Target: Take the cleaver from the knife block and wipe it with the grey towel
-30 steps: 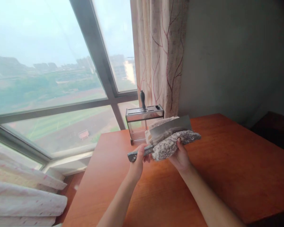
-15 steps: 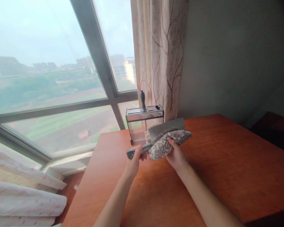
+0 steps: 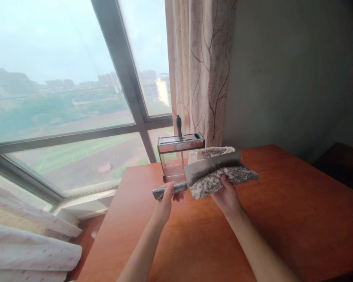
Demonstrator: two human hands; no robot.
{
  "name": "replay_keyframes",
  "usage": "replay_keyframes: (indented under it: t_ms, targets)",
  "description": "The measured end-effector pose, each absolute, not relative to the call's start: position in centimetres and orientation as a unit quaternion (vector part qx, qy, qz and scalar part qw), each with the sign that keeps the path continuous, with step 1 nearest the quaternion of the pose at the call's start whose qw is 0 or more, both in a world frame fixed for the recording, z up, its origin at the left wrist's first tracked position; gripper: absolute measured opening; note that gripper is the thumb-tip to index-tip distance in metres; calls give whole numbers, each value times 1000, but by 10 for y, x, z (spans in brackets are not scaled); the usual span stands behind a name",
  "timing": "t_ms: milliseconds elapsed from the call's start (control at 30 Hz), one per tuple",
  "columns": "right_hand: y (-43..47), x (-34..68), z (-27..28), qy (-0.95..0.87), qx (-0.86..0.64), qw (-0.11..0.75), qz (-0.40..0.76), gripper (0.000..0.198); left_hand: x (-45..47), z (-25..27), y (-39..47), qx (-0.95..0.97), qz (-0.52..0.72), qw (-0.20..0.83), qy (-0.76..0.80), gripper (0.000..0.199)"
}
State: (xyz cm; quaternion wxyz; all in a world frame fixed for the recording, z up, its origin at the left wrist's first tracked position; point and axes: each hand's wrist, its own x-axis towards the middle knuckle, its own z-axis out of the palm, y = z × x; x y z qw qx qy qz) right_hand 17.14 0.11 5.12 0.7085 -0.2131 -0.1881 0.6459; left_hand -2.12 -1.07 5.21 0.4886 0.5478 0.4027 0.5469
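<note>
My left hand (image 3: 165, 201) is closed around the dark handle of a cleaver (image 3: 213, 165), whose broad grey blade points to the right above the table. A fluffy grey-and-white cloth (image 3: 210, 184) is pinched in my right hand (image 3: 228, 197), thumb on top. The cloth lies along the near side of the blade, and part of it shows behind the blade's upper edge. Just beyond the cleaver stands a knife block (image 3: 181, 145) with a metal frame and clear sides. One dark grey handle (image 3: 179, 126) sticks up from its slotted top.
The reddish-brown wooden table (image 3: 194, 246) spreads under both hands. Along the left runs a large window (image 3: 61, 102) with grey frames. A patterned curtain (image 3: 202, 70) hangs behind the knife block, and a pale curtain (image 3: 32, 246) is at lower left. A dark wall (image 3: 288, 78) rises at right.
My right hand and the cloth have moved to the right along the blade. More of the cloth now shows behind the blade, and the cleaver's handle has shifted slightly left.
</note>
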Motion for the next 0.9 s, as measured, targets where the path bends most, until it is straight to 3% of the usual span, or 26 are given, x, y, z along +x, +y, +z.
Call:
replay_keyframes:
  t_ms: [167,500,900]
  targets:
    - [-2,153,43,-195,-215,672,681,38,-10,47,-13,535,547,470,440,51]
    - [14,159,36,-124,-230,692,673,26,-18,61,-11,562,561,414,445,42]
    - [20,182,50,-80,-197,745,633,27,-25,62,-7,437,638,513,373,31]
